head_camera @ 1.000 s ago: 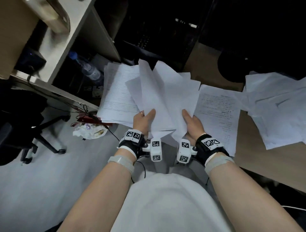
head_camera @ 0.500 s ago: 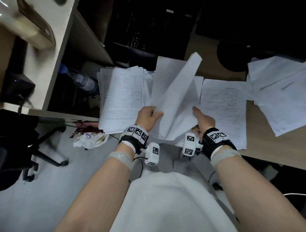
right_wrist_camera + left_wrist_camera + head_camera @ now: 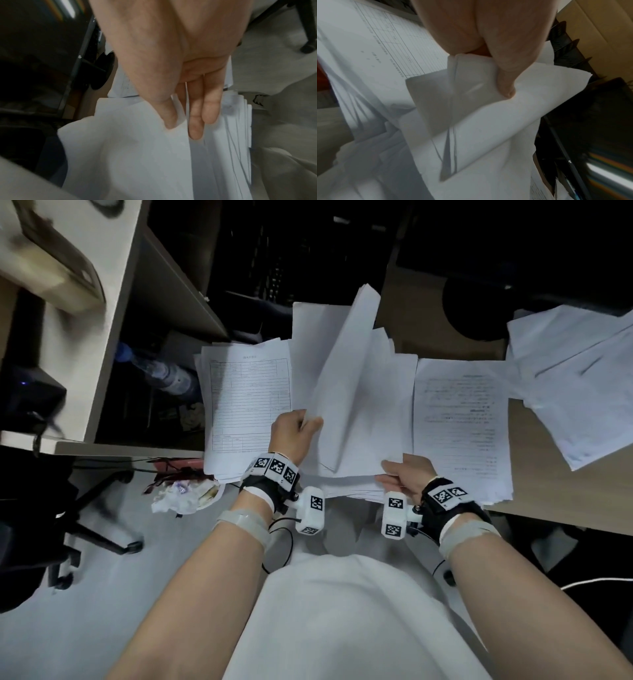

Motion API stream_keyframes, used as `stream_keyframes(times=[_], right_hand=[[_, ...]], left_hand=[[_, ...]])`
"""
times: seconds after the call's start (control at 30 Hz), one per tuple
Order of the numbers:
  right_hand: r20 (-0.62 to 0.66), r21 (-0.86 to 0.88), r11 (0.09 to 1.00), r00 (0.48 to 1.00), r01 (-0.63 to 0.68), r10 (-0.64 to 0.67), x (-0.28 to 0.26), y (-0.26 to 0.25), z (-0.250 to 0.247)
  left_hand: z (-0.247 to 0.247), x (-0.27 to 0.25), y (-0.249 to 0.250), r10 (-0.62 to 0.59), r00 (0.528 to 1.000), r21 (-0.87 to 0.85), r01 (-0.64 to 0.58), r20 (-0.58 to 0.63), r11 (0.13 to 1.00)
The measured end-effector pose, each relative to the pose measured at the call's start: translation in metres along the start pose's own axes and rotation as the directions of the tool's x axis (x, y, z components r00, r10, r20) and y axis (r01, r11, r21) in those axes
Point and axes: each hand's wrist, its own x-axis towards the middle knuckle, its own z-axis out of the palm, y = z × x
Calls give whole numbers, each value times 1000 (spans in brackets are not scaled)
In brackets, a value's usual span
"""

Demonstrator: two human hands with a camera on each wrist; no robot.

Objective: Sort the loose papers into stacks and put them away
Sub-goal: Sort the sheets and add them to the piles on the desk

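So we've got a bundle of blank sheets [image 3: 346, 392] up in the centre of the head view, and we're holding it at two spots for a reason. Our left hand [image 3: 294, 433] pinches the left edge, thumb on top, so the sheets fan upward and we can peel them apart. Our right hand [image 3: 406, 475] grips the bottom corner, thumb above and fingers [image 3: 202, 115] slipped between layers, probably to keep the rest from sliding.

Flanking it are two piles on the desk [image 3: 555, 491]: the form stack [image 3: 246, 405] to the left, the text stack [image 3: 459, 426] to the right, close enough to drop pages onto. More unsorted papers [image 3: 575, 378] wait at the right edge of frame. Nothing's put away yet, we'd say.
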Motion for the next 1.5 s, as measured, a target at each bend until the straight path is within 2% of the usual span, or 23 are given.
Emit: stream_keyframes(times=[0.07, 0.13, 0.2, 0.27, 0.47, 0.6, 0.67, 0.87, 1.0, 1.1, 1.17, 1.23, 1.3, 1.37, 1.43, 1.5], right_hand=[[52, -1, 1000, 998, -20, 20, -3, 2, -1], [83, 0, 1000, 996, -9, 9, -4, 3, -2], [80, 10, 999, 996, 41, -41, -4, 2, -1], [55, -19, 997, 996, 78, -77, -3, 0, -2], [15, -26, 977, 977, 212, -211, -5, -3, -13], [138, -7, 987, 977, 162, -160, -10, 4, -17], [144, -3, 987, 977, 159, -157, -14, 4, -17], [-34, -176, 966, 979, 192, -201, 11, 10, -7], [-93, -300, 940, 975, 165, -201, 22, 13, 5], [-99, -415, 888, 960, 198, -261, 21, 12, 6], [-168, -430, 876, 934, 218, -315, 12, 8, 3], [-245, -470, 837, 869, 281, -430, -1, 1, -2], [-196, -408, 799, 812, 441, -549, -11, -9, -3], [-38, -237, 783, 800, 575, -599, -22, -21, -1], [146, -139, 784, 796, 605, -588, -37, -33, 3], [234, -142, 762, 770, 632, -594, -47, -39, 5]], left_hand=[[1, 2, -3, -20, 1000, -20, 19, -13, 1000], [1, 2, -4, -27, 999, -25, 28, 27, 999], [2, 1, -6, -24, 995, -2, 24, 99, 1000], [3, -1, -6, -30, 993, -5, 30, 115, 1000], [9, 1, -9, -65, 996, -18, 64, -63, 998], [16, 1, -6, -48, 991, 66, 56, -121, 996], [19, 2, -8, -55, 990, 70, 64, -129, 995], [16, -5, -8, -95, 983, 19, 99, -157, 995], [9, -14, -10, -131, 983, -78, 122, -125, 989], [12, -24, -13, -168, 977, -166, 146, -129, 975], [18, -29, -11, -160, 980, -187, 136, -120, 973], [25, -35, -6, -145, 983, -177, 124, -112, 976], [30, -41, 3, -105, 989, -142, 90, -106, 986], [38, -46, 11, -52, 994, -80, 44, -96, 996], [46, -53, 19, -12, 996, -12, 11, -92, 1000], [53, -59, 25, 22, 994, 31, -19, -108, 999]])
